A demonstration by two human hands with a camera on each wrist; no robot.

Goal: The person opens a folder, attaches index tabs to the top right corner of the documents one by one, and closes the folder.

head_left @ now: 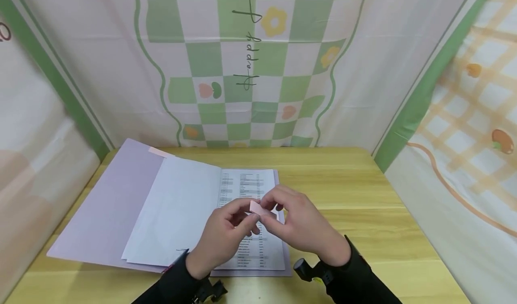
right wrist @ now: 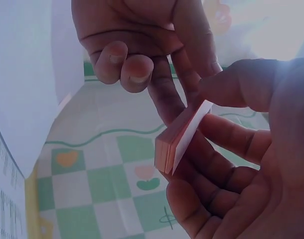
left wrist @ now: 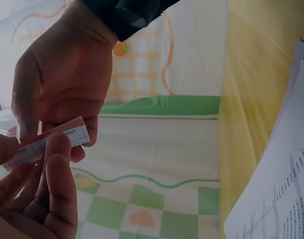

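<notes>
Both hands pinch a small pink sticky note pad (head_left: 258, 208) between them, above an open lilac folder (head_left: 101, 205). The left hand (head_left: 220, 234) holds one end with thumb and fingers. From the other side, the right hand (head_left: 300, 218) grips it with thumb and forefinger. Thin stacked layers show along the edge of the sticky note pad (right wrist: 167, 149) in the right wrist view. Its underside, seen in the left wrist view, is white with printed lettering. Below the hands lies a white page (head_left: 250, 185) printed with columns of text, partly hidden by them.
The folder's left cover and a blank white sheet (head_left: 177, 205) stand slightly raised from the wooden table (head_left: 343, 182). A pink strip (head_left: 161, 152) sticks out at that sheet's top edge. Patterned curtains (head_left: 250, 61) enclose the table at the back and both sides.
</notes>
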